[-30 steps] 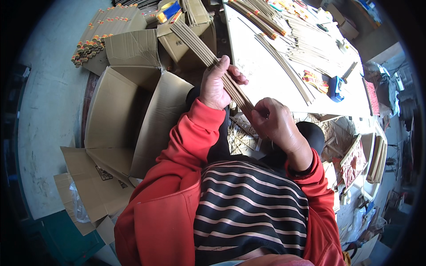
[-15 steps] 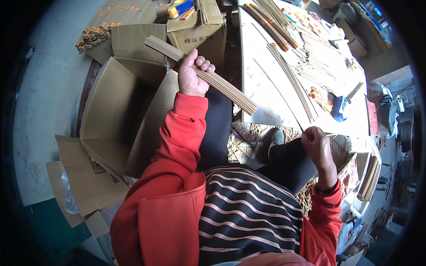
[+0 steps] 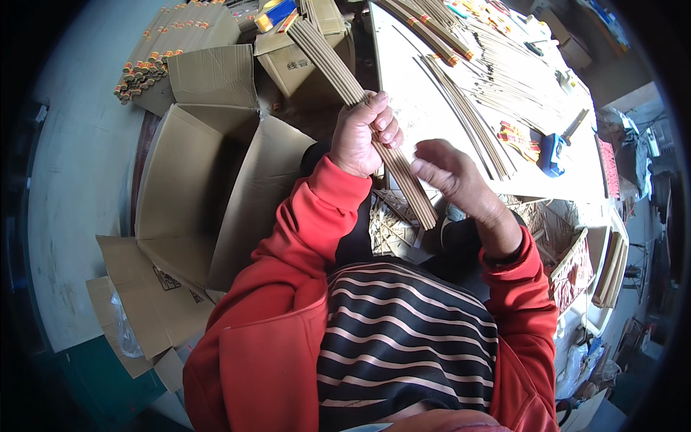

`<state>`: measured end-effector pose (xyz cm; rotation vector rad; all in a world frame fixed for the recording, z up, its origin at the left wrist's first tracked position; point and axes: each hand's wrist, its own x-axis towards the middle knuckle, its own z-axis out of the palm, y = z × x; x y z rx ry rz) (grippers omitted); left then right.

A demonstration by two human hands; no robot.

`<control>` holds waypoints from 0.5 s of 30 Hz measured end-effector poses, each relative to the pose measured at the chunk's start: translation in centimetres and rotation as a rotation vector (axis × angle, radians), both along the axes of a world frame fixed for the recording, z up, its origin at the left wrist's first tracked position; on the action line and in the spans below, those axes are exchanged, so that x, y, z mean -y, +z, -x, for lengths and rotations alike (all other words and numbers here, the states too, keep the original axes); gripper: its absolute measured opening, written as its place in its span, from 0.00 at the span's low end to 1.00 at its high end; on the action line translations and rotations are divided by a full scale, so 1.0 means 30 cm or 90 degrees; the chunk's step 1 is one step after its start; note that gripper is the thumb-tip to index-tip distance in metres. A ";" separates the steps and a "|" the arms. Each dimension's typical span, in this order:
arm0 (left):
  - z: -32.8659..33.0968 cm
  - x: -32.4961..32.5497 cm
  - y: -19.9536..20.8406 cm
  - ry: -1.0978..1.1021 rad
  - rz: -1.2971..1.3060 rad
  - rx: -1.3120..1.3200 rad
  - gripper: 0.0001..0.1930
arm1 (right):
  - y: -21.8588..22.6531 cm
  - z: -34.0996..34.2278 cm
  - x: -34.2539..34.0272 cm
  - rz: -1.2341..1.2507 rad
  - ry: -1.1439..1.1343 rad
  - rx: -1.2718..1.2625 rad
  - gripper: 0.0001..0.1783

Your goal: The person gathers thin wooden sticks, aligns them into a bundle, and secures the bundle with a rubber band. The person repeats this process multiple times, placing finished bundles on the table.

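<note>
A bundle of thin brown incense sticks (image 3: 327, 61) slants across in front of me, its far end up and to the left. My left hand (image 3: 362, 137) is wrapped around its middle. Close to the bundle's lower half is my right hand (image 3: 461, 183), thumb and fingers apart, with nothing visible between them; its fingertips are slightly blurred. A row of loose incense sticks (image 3: 468, 119) lies on the white table (image 3: 394, 68) beyond my hands, and more are spread farther back.
An open cardboard box (image 3: 169, 183) stands at my left. Behind it are stacked banded bundles (image 3: 187, 32) and another carton (image 3: 295, 68). On the table are a blue tool (image 3: 553, 155) and red-yellow labels (image 3: 518, 140). Stick scraps (image 3: 389, 216) litter the floor; a basket (image 3: 572, 270) sits right.
My left hand has brought the bundle right and tilted it more steeply. The right hand, earlier pinching a thin stick at the table edge, has come up and left to the bundle with its fingers apart.
</note>
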<state>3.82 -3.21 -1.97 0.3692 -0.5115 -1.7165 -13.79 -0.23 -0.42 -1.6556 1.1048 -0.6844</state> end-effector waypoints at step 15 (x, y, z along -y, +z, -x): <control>-0.007 -0.050 0.111 0.081 -0.051 0.091 0.15 | -0.065 -0.071 -0.210 0.034 -0.051 -0.132 0.14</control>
